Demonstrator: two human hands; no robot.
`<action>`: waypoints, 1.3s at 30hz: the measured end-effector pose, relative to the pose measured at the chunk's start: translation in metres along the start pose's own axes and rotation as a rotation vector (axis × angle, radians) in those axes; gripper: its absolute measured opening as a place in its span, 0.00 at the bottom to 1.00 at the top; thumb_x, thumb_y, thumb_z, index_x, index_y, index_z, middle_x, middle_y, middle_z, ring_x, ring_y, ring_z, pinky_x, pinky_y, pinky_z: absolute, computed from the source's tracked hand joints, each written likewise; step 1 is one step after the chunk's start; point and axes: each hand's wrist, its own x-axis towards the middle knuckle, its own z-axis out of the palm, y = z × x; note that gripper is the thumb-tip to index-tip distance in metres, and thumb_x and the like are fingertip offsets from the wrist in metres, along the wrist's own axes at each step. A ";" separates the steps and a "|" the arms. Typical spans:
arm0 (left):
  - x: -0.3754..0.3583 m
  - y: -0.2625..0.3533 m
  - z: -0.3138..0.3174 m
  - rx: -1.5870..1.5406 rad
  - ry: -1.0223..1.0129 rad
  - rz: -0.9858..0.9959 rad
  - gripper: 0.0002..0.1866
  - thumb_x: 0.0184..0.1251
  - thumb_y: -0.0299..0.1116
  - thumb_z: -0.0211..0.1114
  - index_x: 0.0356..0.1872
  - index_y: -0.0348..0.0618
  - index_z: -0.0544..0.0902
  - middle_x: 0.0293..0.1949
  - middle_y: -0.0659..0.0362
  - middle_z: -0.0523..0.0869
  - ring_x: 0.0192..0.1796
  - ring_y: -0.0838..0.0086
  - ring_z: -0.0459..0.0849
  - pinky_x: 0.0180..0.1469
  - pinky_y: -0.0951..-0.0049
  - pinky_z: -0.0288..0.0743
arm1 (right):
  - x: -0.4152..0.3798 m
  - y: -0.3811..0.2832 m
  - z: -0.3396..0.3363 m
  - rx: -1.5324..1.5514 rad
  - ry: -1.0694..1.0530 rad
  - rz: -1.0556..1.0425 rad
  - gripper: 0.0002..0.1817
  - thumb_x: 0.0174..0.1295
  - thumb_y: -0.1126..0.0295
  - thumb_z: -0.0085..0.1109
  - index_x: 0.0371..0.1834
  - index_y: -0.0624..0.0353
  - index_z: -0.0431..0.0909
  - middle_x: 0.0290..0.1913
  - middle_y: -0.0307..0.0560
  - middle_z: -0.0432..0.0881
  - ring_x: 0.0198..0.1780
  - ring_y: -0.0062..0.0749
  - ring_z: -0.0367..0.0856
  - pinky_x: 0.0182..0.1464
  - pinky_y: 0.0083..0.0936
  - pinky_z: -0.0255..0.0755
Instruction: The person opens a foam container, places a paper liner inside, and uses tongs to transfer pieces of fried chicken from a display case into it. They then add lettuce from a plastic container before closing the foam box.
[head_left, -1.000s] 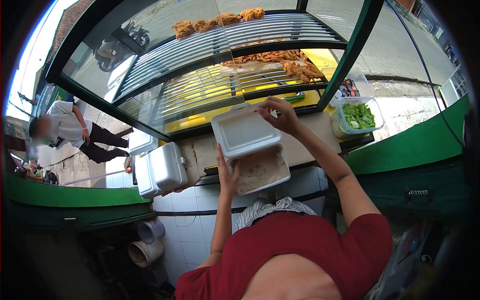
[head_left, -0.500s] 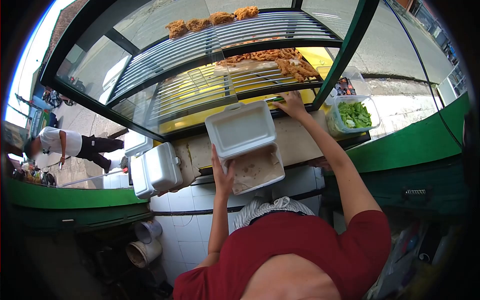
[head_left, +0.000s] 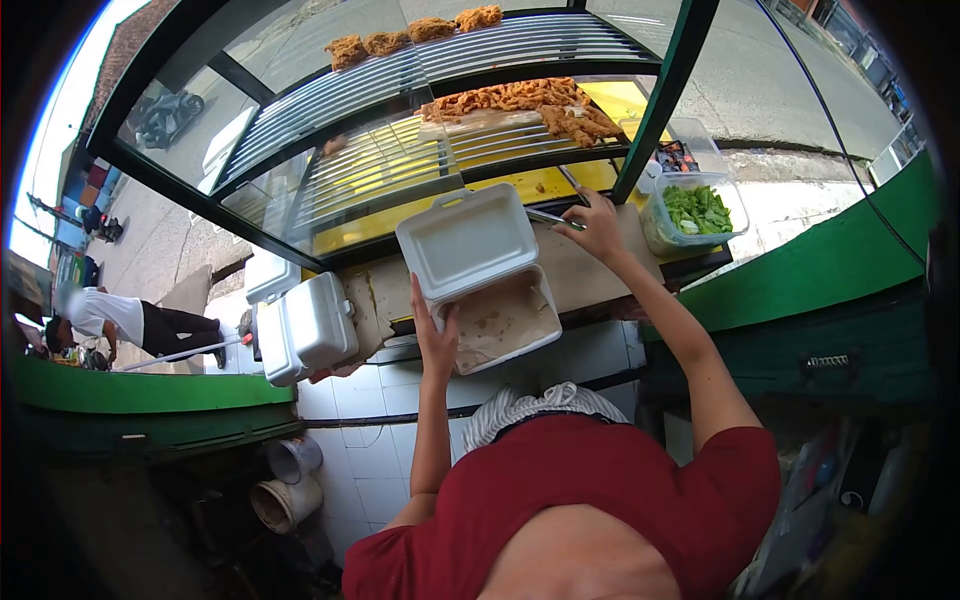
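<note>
Head view: the right hand (head_left: 597,228) is closed around the metal tongs (head_left: 548,217), whose two arms stand apart. The left hand (head_left: 436,338) is clamped on the left side of the open foam box (head_left: 515,355), thumb inside the wall, fingers outside.

Sound practice, in this inspector's judgement, is a firm left grip that leaves the box level, with even pressure on the tongs and their tips clear of the lid (head_left: 467,242).

The tongs lie within the right hand, pointing up and leftward; one arm ends just beside the lid's right edge (contact cannot be confirmed). The box sits to the left of and below that hand, lid tipped back, its brown paper lining (head_left: 500,318) marked with spots.

Farther out, the display case (head_left: 660,100) bears small fried pieces (head_left: 510,97) on a lower rack and larger fried pieces (head_left: 430,28) above. To the right, a clear tub (head_left: 668,238) contains cut greens (head_left: 698,208); further white foam containers (head_left: 325,315) rest at left.
</note>
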 end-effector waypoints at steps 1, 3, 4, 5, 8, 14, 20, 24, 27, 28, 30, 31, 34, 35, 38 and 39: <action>-0.001 0.000 0.001 -0.002 0.001 0.005 0.45 0.57 0.19 0.63 0.74 0.42 0.47 0.73 0.49 0.53 0.74 0.60 0.53 0.72 0.64 0.48 | -0.011 0.000 -0.006 0.022 -0.041 0.027 0.18 0.46 0.50 0.71 0.30 0.52 0.85 0.62 0.61 0.69 0.64 0.53 0.64 0.65 0.46 0.53; -0.001 0.002 0.002 -0.030 0.006 0.002 0.45 0.58 0.20 0.63 0.74 0.42 0.47 0.73 0.49 0.53 0.74 0.60 0.54 0.72 0.64 0.49 | -0.035 0.004 -0.010 0.069 -0.021 0.050 0.18 0.46 0.51 0.71 0.30 0.52 0.84 0.63 0.61 0.67 0.65 0.55 0.63 0.65 0.47 0.53; -0.002 0.003 0.004 -0.043 0.009 0.000 0.45 0.58 0.20 0.63 0.74 0.42 0.47 0.73 0.49 0.53 0.73 0.60 0.54 0.72 0.64 0.49 | -0.045 0.007 -0.011 0.093 -0.011 0.062 0.17 0.46 0.51 0.71 0.30 0.52 0.84 0.64 0.61 0.66 0.66 0.55 0.62 0.65 0.47 0.52; -0.003 0.004 0.005 -0.059 0.010 -0.009 0.44 0.58 0.20 0.62 0.74 0.41 0.48 0.73 0.49 0.53 0.74 0.59 0.54 0.72 0.63 0.48 | -0.054 0.010 -0.014 0.099 -0.065 0.101 0.16 0.46 0.52 0.72 0.30 0.50 0.83 0.67 0.60 0.61 0.69 0.56 0.58 0.66 0.50 0.50; -0.004 0.004 0.010 -0.073 0.010 -0.008 0.43 0.58 0.19 0.61 0.74 0.41 0.48 0.73 0.48 0.54 0.74 0.57 0.54 0.72 0.63 0.48 | -0.071 0.014 -0.015 0.013 -0.078 0.103 0.15 0.45 0.54 0.72 0.30 0.49 0.83 0.69 0.59 0.58 0.71 0.56 0.54 0.68 0.53 0.47; -0.005 0.002 0.015 -0.029 0.014 0.049 0.43 0.59 0.20 0.61 0.74 0.41 0.48 0.73 0.48 0.53 0.74 0.57 0.54 0.72 0.63 0.49 | -0.080 0.025 -0.006 -0.084 -0.057 0.038 0.23 0.42 0.56 0.74 0.44 0.44 0.79 0.71 0.59 0.55 0.71 0.57 0.54 0.67 0.49 0.52; -0.010 0.007 0.014 -0.081 0.009 0.013 0.44 0.59 0.20 0.61 0.74 0.41 0.47 0.73 0.49 0.52 0.74 0.59 0.53 0.72 0.62 0.50 | -0.063 -0.001 -0.012 -0.184 -0.040 0.240 0.49 0.36 0.54 0.76 0.67 0.39 0.61 0.64 0.56 0.64 0.64 0.55 0.65 0.60 0.47 0.63; -0.016 0.004 0.009 -0.084 0.015 -0.001 0.44 0.59 0.19 0.61 0.74 0.42 0.47 0.73 0.49 0.51 0.74 0.59 0.53 0.71 0.62 0.53 | -0.058 0.006 -0.020 -0.035 -0.035 0.117 0.47 0.40 0.58 0.74 0.68 0.51 0.62 0.53 0.55 0.73 0.56 0.49 0.72 0.58 0.38 0.66; -0.021 -0.003 0.005 -0.068 0.013 -0.008 0.44 0.59 0.19 0.61 0.74 0.42 0.47 0.73 0.50 0.51 0.74 0.59 0.53 0.70 0.63 0.55 | -0.062 0.005 -0.036 0.010 -0.067 0.080 0.42 0.44 0.60 0.72 0.66 0.57 0.65 0.47 0.54 0.75 0.51 0.48 0.75 0.54 0.34 0.69; -0.022 -0.003 0.004 -0.054 0.013 -0.008 0.44 0.59 0.19 0.61 0.74 0.42 0.47 0.73 0.50 0.51 0.74 0.59 0.53 0.70 0.63 0.55 | -0.064 0.008 -0.043 0.022 -0.091 0.075 0.40 0.45 0.61 0.71 0.64 0.58 0.68 0.46 0.54 0.75 0.49 0.48 0.75 0.53 0.34 0.70; -0.023 -0.003 0.003 -0.057 0.018 -0.016 0.44 0.59 0.19 0.61 0.74 0.42 0.47 0.73 0.50 0.51 0.74 0.59 0.54 0.70 0.63 0.56 | -0.066 0.006 -0.062 0.050 -0.126 0.059 0.34 0.47 0.62 0.69 0.60 0.60 0.72 0.45 0.54 0.76 0.47 0.49 0.76 0.51 0.34 0.70; -0.023 -0.002 0.003 -0.060 0.020 -0.020 0.44 0.59 0.18 0.61 0.74 0.42 0.47 0.73 0.50 0.51 0.74 0.59 0.54 0.70 0.63 0.56 | -0.066 0.000 -0.078 0.065 -0.139 0.050 0.31 0.49 0.63 0.68 0.58 0.60 0.74 0.45 0.54 0.76 0.46 0.49 0.76 0.51 0.34 0.71; -0.021 -0.001 0.006 -0.066 0.026 0.000 0.44 0.59 0.18 0.61 0.74 0.43 0.47 0.73 0.50 0.52 0.73 0.59 0.54 0.70 0.62 0.56 | -0.057 -0.028 -0.130 0.111 -0.173 0.087 0.24 0.52 0.64 0.65 0.53 0.61 0.78 0.42 0.53 0.76 0.44 0.47 0.77 0.49 0.34 0.71; -0.021 -0.001 0.007 -0.076 0.026 -0.006 0.44 0.59 0.18 0.61 0.74 0.43 0.47 0.73 0.50 0.52 0.73 0.59 0.54 0.70 0.62 0.56 | -0.053 -0.036 -0.145 0.107 -0.178 0.094 0.23 0.52 0.64 0.65 0.52 0.60 0.78 0.41 0.52 0.76 0.43 0.47 0.77 0.49 0.35 0.71; -0.019 -0.001 0.012 -0.078 0.016 -0.007 0.44 0.59 0.19 0.62 0.74 0.43 0.48 0.73 0.49 0.52 0.73 0.59 0.54 0.70 0.62 0.55 | -0.036 -0.048 -0.176 -0.008 -0.118 0.065 0.21 0.54 0.67 0.64 0.52 0.62 0.78 0.40 0.52 0.76 0.43 0.44 0.78 0.47 0.33 0.72; -0.018 0.001 0.014 -0.064 0.010 0.003 0.44 0.59 0.19 0.62 0.74 0.43 0.48 0.73 0.49 0.53 0.73 0.59 0.54 0.70 0.62 0.55 | -0.027 -0.051 -0.183 -0.041 -0.102 0.079 0.22 0.53 0.66 0.64 0.52 0.62 0.78 0.40 0.52 0.76 0.43 0.45 0.78 0.47 0.34 0.72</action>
